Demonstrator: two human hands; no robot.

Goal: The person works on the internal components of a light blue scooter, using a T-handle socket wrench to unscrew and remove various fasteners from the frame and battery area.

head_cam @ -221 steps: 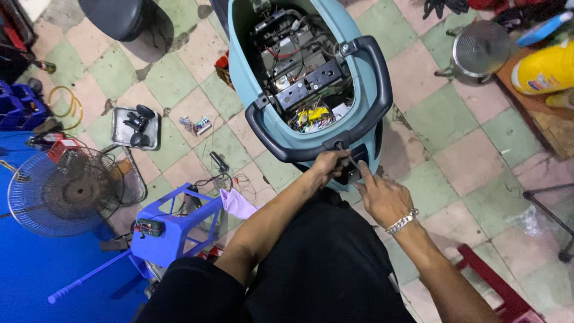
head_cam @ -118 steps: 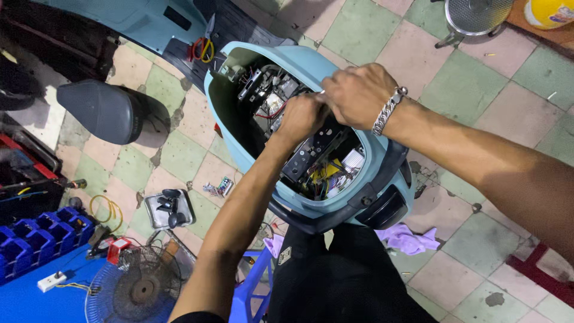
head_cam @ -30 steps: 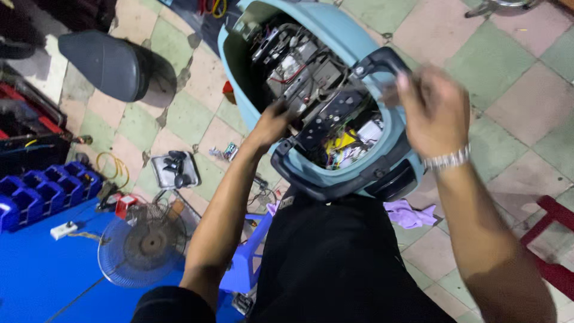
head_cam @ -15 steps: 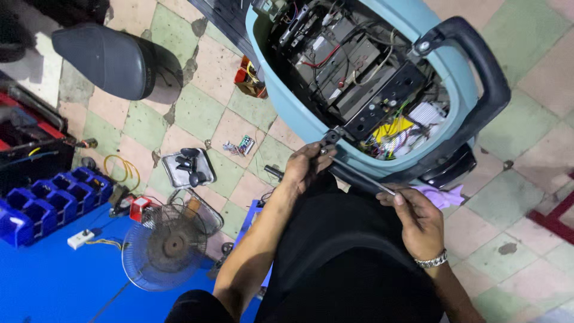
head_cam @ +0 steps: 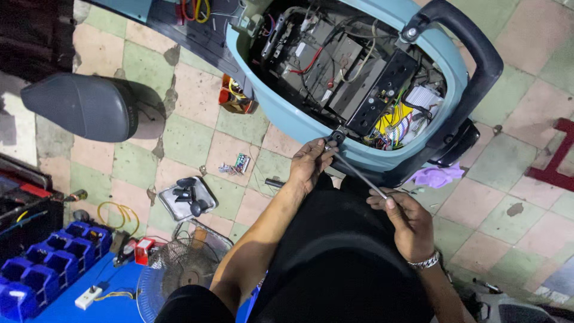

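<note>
Hands, 2: left [head_cam: 311, 164] & right [head_cam: 403, 218] each pinched shut on 1 thin rod [head_cam: 357, 173] at scooter rim [head_cam: 311, 128]; 1 fan [head_cam: 182, 272], 1 seat [head_cam: 81, 107] nearby

Both grips [head_cam: 311, 164] [head_cam: 406, 221] closed, forearms outstretched

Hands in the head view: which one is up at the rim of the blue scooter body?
The left hand: its fingers touch the scooter body rim where the thin rod ends. The right hand sits lower, gripping the rod's near end.
</note>
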